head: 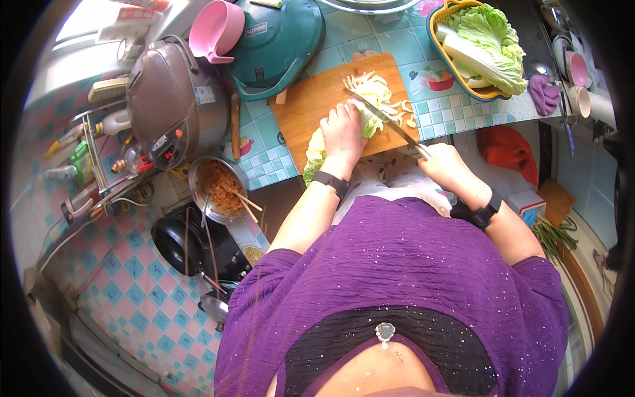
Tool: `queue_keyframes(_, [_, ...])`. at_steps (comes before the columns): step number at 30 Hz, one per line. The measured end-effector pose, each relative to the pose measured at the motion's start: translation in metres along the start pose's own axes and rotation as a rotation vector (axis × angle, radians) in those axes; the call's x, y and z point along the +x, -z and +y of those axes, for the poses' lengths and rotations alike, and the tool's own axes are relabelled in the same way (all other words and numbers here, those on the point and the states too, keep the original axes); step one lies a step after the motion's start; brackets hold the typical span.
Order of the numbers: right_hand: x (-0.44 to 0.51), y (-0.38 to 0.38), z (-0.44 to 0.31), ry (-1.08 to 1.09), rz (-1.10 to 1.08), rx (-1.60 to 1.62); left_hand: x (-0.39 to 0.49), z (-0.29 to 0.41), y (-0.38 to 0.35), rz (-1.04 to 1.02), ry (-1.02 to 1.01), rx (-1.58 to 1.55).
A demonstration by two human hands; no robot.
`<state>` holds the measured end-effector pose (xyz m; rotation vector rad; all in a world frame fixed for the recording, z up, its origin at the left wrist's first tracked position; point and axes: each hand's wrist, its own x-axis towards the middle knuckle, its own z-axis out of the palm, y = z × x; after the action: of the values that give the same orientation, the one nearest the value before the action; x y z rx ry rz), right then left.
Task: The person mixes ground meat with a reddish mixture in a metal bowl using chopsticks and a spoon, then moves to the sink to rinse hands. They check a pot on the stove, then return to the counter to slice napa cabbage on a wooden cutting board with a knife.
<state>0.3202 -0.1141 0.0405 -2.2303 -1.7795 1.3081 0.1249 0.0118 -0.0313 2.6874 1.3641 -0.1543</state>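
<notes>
A wooden cutting board (307, 114) lies at the counter's near edge. On it my left hand (343, 131) presses down a piece of napa cabbage (316, 154), whose leafy end sticks out to the left, under my wrist. My right hand (441, 164) grips the handle of a kitchen knife (389, 123). Its blade slants away to the upper left, close beside my left fingertips, along the cut end of the cabbage. Beyond the blade lies a loose heap of sliced cabbage strips (372, 89), with a few scattered towards the board's right edge.
A yellow-and-blue basket (439, 52) with cabbage stands at the far right. Left of the board are a green lid (278, 44), a pink ladle cup (216, 27), a rice cooker (168, 94) and a metal bowl of reddish filling (223, 188) with chopsticks. A black pan (176, 243) sits on the stove.
</notes>
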Motion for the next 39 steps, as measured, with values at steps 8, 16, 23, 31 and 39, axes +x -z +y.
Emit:
queue_keyframes(8, [0.008, 0.002, -0.001, -0.200, -0.122, 0.040, 0.001, -0.002, -0.004, 0.030, -0.021, -0.003])
queue_keyframes(16, [0.078, -0.054, 0.005, -0.265, -0.017, 0.149, 0.000, -0.002, -0.001, 0.037, -0.034, 0.003])
queue_keyframes(23, [0.067, -0.040, 0.011, -0.069, 0.039, 0.292, 0.001, -0.003, -0.010, 0.091, -0.015, -0.002])
queue_keyframes(31, [-0.009, 0.004, -0.009, -0.072, -0.019, 0.006, -0.001, -0.006, -0.016, 0.102, -0.020, -0.117])
queue_keyframes(39, [0.033, -0.016, -0.004, -0.226, -0.137, 0.062, -0.001, -0.007, -0.023, 0.145, -0.057, -0.041])
